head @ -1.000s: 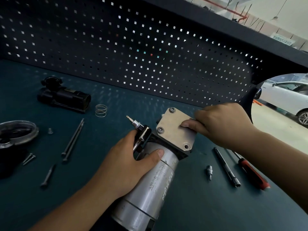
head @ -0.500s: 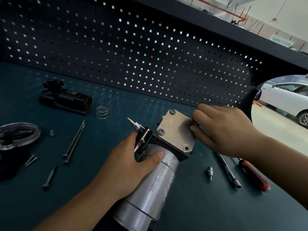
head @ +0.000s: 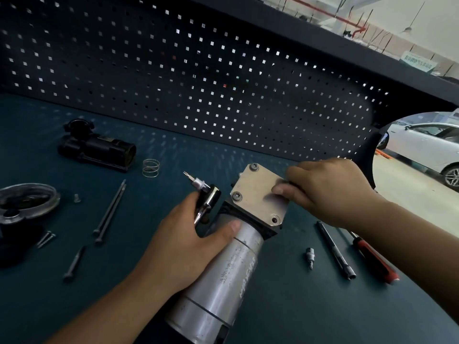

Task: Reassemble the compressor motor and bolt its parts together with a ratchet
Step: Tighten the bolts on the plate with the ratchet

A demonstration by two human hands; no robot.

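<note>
The silver cylinder of the compressor motor lies tilted on the teal surface, with its near end at the bottom edge of view and its far end raised toward the middle. The left hand clasps it from the left with the thumb laid across the barrel. The same grip is closed round a ratchet, whose head and bit stick out past the fingers, pointing up and left.

On the motor's far end sits a square end plate on a black collar, with screws showing at three corners. The right hand pinches this plate at its right side, thumb flat on the face and fingers curled over the far edge, which hides the fourth corner.

Right of the motor lie a small socket bit, an extension bar and a red-handled screwdriver, side by side but apart. To the left lie a short bolt, a pair of small screws, two long bolts touching along their length, and a round metal cover.

Farther back are a coil spring and, just beside it, a black housing. A dark pegboard closes the surface, and a white car shows beyond its right end.
</note>
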